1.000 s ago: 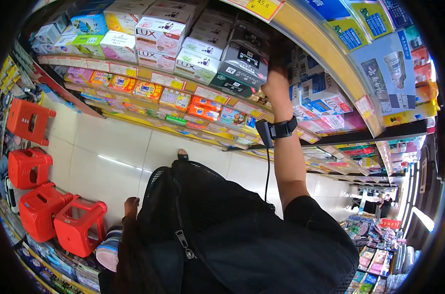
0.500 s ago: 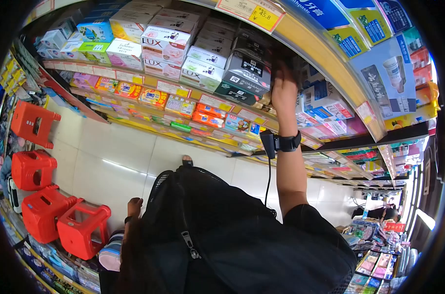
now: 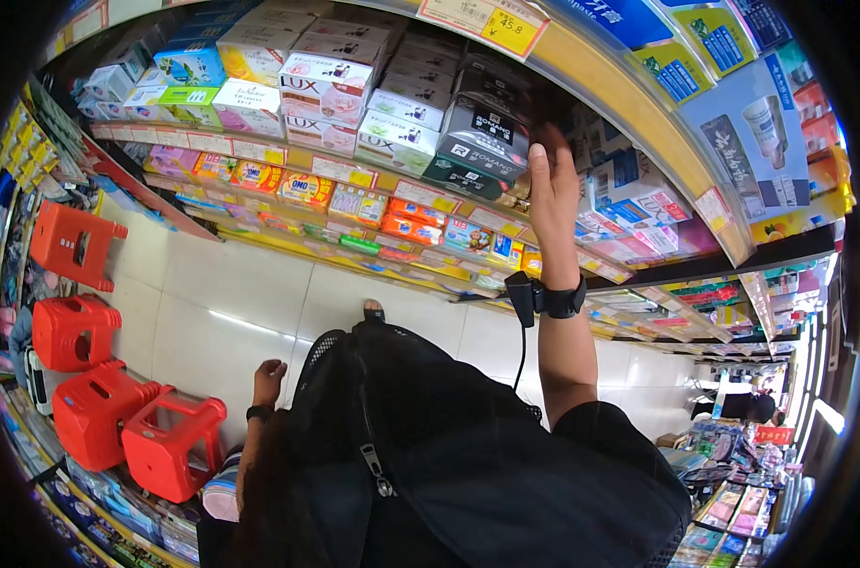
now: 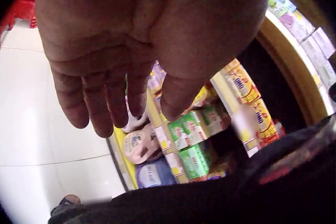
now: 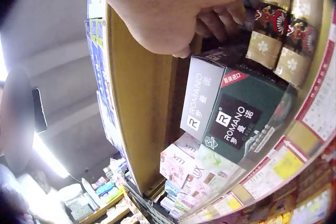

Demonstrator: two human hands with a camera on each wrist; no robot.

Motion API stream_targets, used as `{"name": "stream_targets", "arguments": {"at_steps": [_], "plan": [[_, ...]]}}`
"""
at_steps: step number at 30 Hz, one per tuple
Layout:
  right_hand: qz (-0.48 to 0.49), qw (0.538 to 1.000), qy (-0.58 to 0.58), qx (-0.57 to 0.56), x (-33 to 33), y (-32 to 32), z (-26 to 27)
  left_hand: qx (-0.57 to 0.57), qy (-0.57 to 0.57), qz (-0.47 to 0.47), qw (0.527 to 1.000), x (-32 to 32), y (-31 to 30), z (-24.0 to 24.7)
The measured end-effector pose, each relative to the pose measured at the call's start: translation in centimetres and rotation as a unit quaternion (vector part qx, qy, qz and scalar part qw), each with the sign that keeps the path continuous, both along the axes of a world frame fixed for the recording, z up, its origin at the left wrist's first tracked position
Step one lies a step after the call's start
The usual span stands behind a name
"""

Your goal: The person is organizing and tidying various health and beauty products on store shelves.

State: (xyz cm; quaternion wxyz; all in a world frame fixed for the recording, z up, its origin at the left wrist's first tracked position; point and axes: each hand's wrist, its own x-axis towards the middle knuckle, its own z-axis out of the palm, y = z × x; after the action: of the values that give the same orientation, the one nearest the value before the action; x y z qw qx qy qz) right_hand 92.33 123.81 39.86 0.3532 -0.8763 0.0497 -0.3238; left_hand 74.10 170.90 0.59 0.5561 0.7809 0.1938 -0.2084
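My right hand [image 3: 555, 194] reaches up into the upper shelf, right of the stacked ROMANO boxes [image 3: 485, 142]. Its thumb is straight and nothing shows in its grasp; the fingertips are partly lost in shadow. In the right wrist view the hand [image 5: 178, 8] is above a grey-and-green ROMANO box [image 5: 244, 116], its fingers bent beside gold floral-wrapped packs [image 5: 264, 48]. At my side hangs my left hand [image 3: 268, 381], empty. The left wrist view shows that hand [image 4: 149, 40] palm on, with loose fingers, over lower shelves of green packs [image 4: 195, 158].
LUX boxes [image 3: 326, 85] stand left of the ROMANO stack, and more LUX boxes [image 3: 638, 194] lie to the right. OMO packs [image 3: 304, 187] fill a lower shelf. Red stools [image 3: 98, 417] stand on the tiled floor at left. A price rail [image 3: 505, 28] runs above.
My right hand has drawn back slightly from the dark shelf gap, and its thumb shows more clearly. The shelves have shifted right in the head view. My left hand shows more fully beside the body.
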Motion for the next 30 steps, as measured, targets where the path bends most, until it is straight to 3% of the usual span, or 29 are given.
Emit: {"name": "stream_targets", "arguments": {"at_steps": [8,10,14,16,18,20,23,25,26,28,29,30], "plan": [[0.030,0.999,0.018,0.005,0.1,-0.2,-0.3,-0.075,-0.097,-0.093,0.988,10.9,-4.9,14.4],[0.015,0.998,0.057,-0.001,0.4,-0.5,-0.4,-0.078,-0.141,-0.183,0.970,12.9,-7.0,20.8],[-0.004,0.994,0.103,0.042,1.2,-1.0,0.3,-0.133,-0.190,-0.260,0.937,16.3,-11.5,29.8],[0.068,0.989,0.074,0.109,2.2,-2.0,-0.4,-0.170,-0.233,-0.308,0.907,17.6,-14.2,34.3],[0.077,0.985,0.068,0.142,3.4,-2.8,-1.3,-0.170,-0.286,-0.323,0.886,19.1,-16.9,37.3],[0.117,0.971,0.046,0.203,4.2,-2.5,-0.6,-0.170,-0.341,-0.328,0.864,20.7,-20.0,39.2],[0.114,0.941,0.053,0.313,5.6,-2.6,-1.4,-0.185,-0.398,-0.262,0.859,23.0,-24.4,40.6],[0.145,0.899,0.036,0.412,6.2,-3.0,-1.8,-0.167,-0.509,-0.179,0.825,24.7,-27.3,40.2],[0.146,0.898,0.033,0.413,6.3,-3.2,-1.8,-0.166,-0.511,-0.180,0.824,25.4,-28.1,40.4],[0.181,0.883,0.042,0.430,6.4,-3.2,-1.0,-0.126,-0.347,-0.215,0.904,26.8,-29.3,41.0],[0.166,0.866,0.032,0.471,6.3,-2.8,-0.8,-0.185,-0.437,-0.211,0.855,27.2,-30.0,41.2],[0.169,0.866,0.031,0.470,6.3,-2.8,-0.6,-0.185,-0.439,-0.209,0.854,28.0,-30.4,41.1]]}}
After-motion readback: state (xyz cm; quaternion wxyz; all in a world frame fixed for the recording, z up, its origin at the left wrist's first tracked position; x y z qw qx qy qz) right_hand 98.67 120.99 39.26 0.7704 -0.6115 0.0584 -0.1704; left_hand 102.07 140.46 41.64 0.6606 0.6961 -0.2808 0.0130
